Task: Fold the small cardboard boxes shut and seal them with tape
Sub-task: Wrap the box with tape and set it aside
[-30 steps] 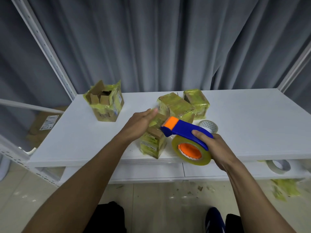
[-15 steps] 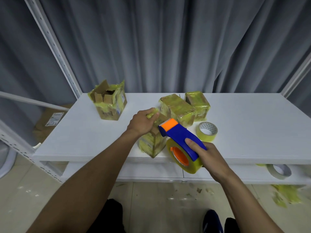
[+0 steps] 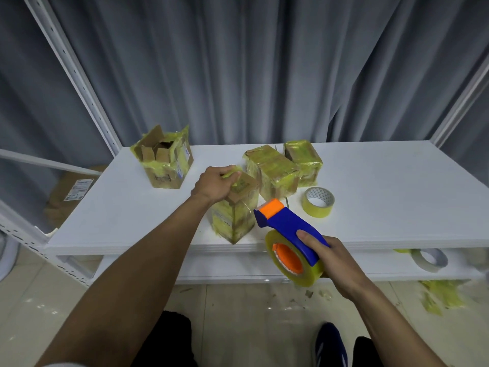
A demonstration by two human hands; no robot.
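Cardboard box (image 3: 235, 218), yellow-taped, stands at the near edge of the white shelf (image 3: 383, 194). Your left hand (image 3: 218, 182) curls over its top, gripping it. Your right hand (image 3: 330, 260) grips the tape dispenser (image 3: 288, 231) at the box's 4 o'clock, nose just beside it, contact unclear. Open box (image 3: 164, 160) at 10 o'clock, sealed boxes (image 3: 272, 170) at 1, loose tape roll (image 3: 318, 202) at 3.

Bare left hand (image 3: 217, 185) and right hand (image 3: 333, 263), bare forearms (image 3: 148, 260), black trousers (image 3: 172, 340), dark blue striped shoe (image 3: 330, 345).
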